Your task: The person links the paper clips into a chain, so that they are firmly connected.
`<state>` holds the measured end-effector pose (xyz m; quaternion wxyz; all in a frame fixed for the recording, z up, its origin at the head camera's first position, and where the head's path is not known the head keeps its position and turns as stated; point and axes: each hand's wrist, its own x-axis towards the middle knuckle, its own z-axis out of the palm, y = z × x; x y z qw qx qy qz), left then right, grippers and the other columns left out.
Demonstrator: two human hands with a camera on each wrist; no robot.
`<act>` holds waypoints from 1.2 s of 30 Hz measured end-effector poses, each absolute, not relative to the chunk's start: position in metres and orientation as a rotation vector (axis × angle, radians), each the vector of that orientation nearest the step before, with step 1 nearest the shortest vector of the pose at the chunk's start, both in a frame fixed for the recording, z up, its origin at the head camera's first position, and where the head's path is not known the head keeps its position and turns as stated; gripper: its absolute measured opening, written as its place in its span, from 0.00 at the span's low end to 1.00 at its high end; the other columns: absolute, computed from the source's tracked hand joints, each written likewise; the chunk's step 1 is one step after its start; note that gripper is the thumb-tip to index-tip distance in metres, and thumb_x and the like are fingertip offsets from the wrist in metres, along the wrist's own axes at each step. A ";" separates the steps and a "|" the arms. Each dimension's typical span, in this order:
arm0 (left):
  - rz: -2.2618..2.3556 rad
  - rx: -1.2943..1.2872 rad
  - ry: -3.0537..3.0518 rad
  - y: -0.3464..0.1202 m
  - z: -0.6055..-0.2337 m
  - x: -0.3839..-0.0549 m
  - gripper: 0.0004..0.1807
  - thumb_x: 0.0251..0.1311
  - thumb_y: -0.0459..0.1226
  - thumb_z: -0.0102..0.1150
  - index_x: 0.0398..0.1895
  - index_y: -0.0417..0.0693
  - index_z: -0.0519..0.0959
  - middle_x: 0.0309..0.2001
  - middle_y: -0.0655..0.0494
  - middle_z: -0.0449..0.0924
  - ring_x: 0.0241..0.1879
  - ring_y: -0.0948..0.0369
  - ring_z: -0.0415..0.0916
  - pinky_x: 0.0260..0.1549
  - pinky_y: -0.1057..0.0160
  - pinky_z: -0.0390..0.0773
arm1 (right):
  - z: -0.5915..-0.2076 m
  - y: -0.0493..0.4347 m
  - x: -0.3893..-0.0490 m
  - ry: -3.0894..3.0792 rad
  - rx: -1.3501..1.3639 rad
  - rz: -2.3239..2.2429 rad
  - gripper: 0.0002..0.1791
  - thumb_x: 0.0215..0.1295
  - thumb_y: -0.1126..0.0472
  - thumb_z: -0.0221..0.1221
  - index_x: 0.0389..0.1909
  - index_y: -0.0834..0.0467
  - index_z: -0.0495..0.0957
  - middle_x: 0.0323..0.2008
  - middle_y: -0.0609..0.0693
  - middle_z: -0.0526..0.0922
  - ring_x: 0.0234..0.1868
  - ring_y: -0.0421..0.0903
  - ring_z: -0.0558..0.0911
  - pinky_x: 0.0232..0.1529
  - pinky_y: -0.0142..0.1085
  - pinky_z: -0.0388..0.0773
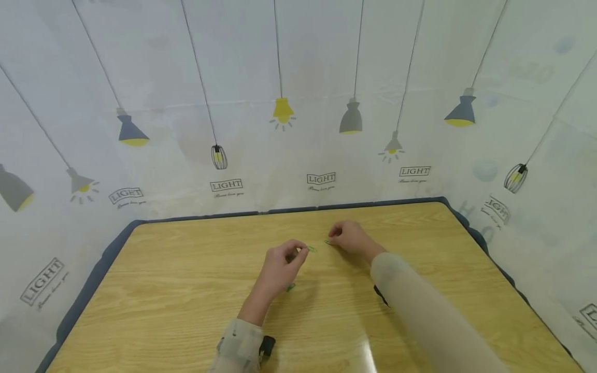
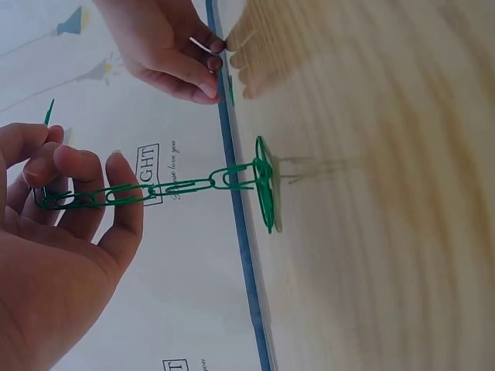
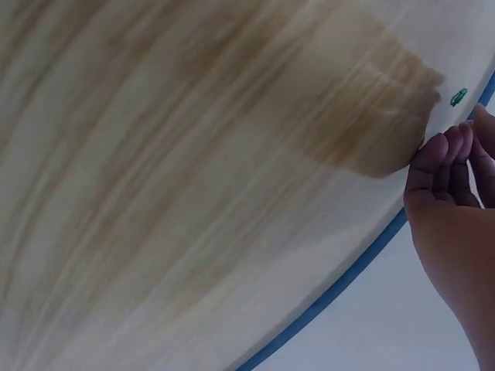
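My left hand [image 1: 280,267] pinches a green paper clip [image 1: 312,249] between thumb and index finger. From it a chain of linked green paper clips [image 2: 182,187] runs down past the other fingers, its lower end [image 1: 291,286] gathered at the tabletop. Farther back and to the right, my right hand [image 1: 350,235] reaches low over the wood with bent fingers. A single green paper clip [image 1: 328,242] lies on the table right by those fingertips. In the right wrist view, a small green clip [image 3: 459,97] shows just beyond the right hand's thumb, apart from it.
Both hands work over a light wooden table [image 1: 163,290] with a dark blue edge [image 1: 289,210]. A pale wall covering [image 1: 242,62] printed with hanging lamps surrounds it. Dark wrist straps show at the left cuff [image 1: 267,346] and right sleeve [image 1: 381,295].
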<state>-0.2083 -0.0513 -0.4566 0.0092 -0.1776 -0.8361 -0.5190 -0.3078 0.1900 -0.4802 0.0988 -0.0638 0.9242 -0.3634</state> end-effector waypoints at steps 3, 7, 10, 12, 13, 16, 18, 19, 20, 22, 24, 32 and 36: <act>-1.622 -0.562 -2.599 -0.049 -0.457 -0.209 0.11 0.79 0.42 0.59 0.51 0.46 0.85 0.24 0.59 0.75 0.22 0.64 0.67 0.26 0.68 0.71 | -0.483 0.189 -0.310 2.683 -0.152 -1.132 0.07 0.74 0.59 0.66 0.45 0.59 0.86 0.46 0.54 0.87 0.47 0.48 0.81 0.55 0.42 0.80; -1.631 -0.587 -2.587 -0.045 -0.456 -0.210 0.10 0.79 0.43 0.59 0.50 0.48 0.86 0.23 0.60 0.75 0.22 0.65 0.66 0.26 0.68 0.70 | -0.485 0.192 -0.312 2.614 -0.116 -1.185 0.06 0.74 0.59 0.67 0.44 0.58 0.85 0.47 0.53 0.86 0.47 0.48 0.80 0.54 0.41 0.78; -1.647 -0.577 -2.580 -0.045 -0.455 -0.209 0.10 0.79 0.43 0.59 0.50 0.50 0.86 0.24 0.60 0.75 0.22 0.65 0.66 0.26 0.67 0.70 | -0.485 0.193 -0.312 2.609 -0.143 -1.177 0.06 0.73 0.59 0.68 0.44 0.57 0.85 0.46 0.52 0.86 0.46 0.47 0.79 0.52 0.40 0.78; -1.653 -0.565 -2.578 -0.045 -0.454 -0.209 0.10 0.79 0.43 0.59 0.50 0.49 0.86 0.24 0.60 0.74 0.22 0.65 0.66 0.27 0.67 0.70 | -0.486 0.195 -0.311 2.615 -0.167 -1.166 0.06 0.72 0.59 0.68 0.43 0.57 0.86 0.45 0.52 0.86 0.45 0.47 0.79 0.51 0.39 0.78; -1.655 -0.559 -2.578 -0.045 -0.453 -0.208 0.09 0.79 0.42 0.60 0.50 0.49 0.86 0.24 0.60 0.74 0.22 0.64 0.66 0.27 0.67 0.70 | -0.487 0.195 -0.311 2.617 -0.183 -1.159 0.06 0.73 0.59 0.68 0.43 0.58 0.86 0.44 0.52 0.86 0.44 0.46 0.79 0.50 0.39 0.78; -1.650 -0.547 -2.585 -0.046 -0.451 -0.207 0.09 0.78 0.42 0.60 0.50 0.49 0.86 0.24 0.60 0.74 0.22 0.64 0.66 0.27 0.67 0.70 | -0.488 0.196 -0.311 2.627 -0.205 -1.143 0.06 0.73 0.58 0.68 0.42 0.57 0.86 0.43 0.51 0.87 0.43 0.45 0.79 0.48 0.37 0.78; -1.650 -0.546 -2.587 -0.047 -0.450 -0.207 0.09 0.78 0.42 0.60 0.50 0.49 0.86 0.24 0.59 0.74 0.23 0.64 0.66 0.28 0.67 0.71 | -0.489 0.196 -0.311 2.629 -0.201 -1.142 0.06 0.73 0.58 0.68 0.41 0.57 0.87 0.42 0.51 0.87 0.42 0.45 0.79 0.48 0.36 0.77; -1.652 -0.543 -2.588 -0.047 -0.450 -0.207 0.09 0.78 0.42 0.60 0.49 0.49 0.86 0.24 0.59 0.74 0.23 0.64 0.66 0.28 0.67 0.71 | -0.489 0.196 -0.311 2.631 -0.206 -1.140 0.06 0.74 0.58 0.67 0.41 0.57 0.87 0.42 0.51 0.87 0.42 0.45 0.79 0.48 0.36 0.77; -1.653 -0.539 -2.589 -0.047 -0.450 -0.207 0.09 0.78 0.42 0.60 0.49 0.49 0.86 0.24 0.59 0.74 0.23 0.64 0.66 0.28 0.67 0.71 | -0.490 0.196 -0.311 2.631 -0.211 -1.135 0.06 0.74 0.58 0.67 0.40 0.57 0.87 0.42 0.50 0.87 0.42 0.45 0.79 0.48 0.36 0.77; -1.654 -0.535 -2.594 -0.047 -0.449 -0.206 0.09 0.78 0.42 0.60 0.49 0.50 0.86 0.24 0.60 0.74 0.23 0.64 0.66 0.28 0.68 0.70 | -0.490 0.196 -0.311 2.630 -0.225 -1.124 0.06 0.74 0.58 0.67 0.40 0.57 0.87 0.41 0.50 0.86 0.42 0.45 0.79 0.48 0.36 0.77; -1.653 -0.536 -2.602 -0.047 -0.449 -0.206 0.09 0.78 0.42 0.60 0.50 0.49 0.86 0.24 0.60 0.74 0.23 0.64 0.67 0.28 0.68 0.71 | -0.489 0.196 -0.312 2.637 -0.249 -1.090 0.06 0.75 0.59 0.66 0.40 0.57 0.86 0.41 0.51 0.86 0.41 0.45 0.78 0.48 0.37 0.77; -1.648 -0.523 -2.616 -0.050 -0.450 -0.208 0.10 0.78 0.43 0.60 0.50 0.50 0.86 0.24 0.59 0.75 0.24 0.63 0.68 0.28 0.66 0.71 | -0.486 0.197 -0.312 2.590 -0.274 -1.024 0.07 0.78 0.58 0.62 0.41 0.57 0.84 0.41 0.51 0.83 0.43 0.46 0.77 0.48 0.38 0.75; -1.653 -0.520 -2.616 -0.052 -0.450 -0.209 0.09 0.78 0.43 0.60 0.50 0.51 0.86 0.24 0.59 0.75 0.24 0.62 0.68 0.27 0.66 0.71 | -0.485 0.197 -0.313 2.559 -0.276 -1.052 0.07 0.79 0.58 0.60 0.44 0.58 0.83 0.44 0.51 0.83 0.44 0.46 0.77 0.50 0.38 0.75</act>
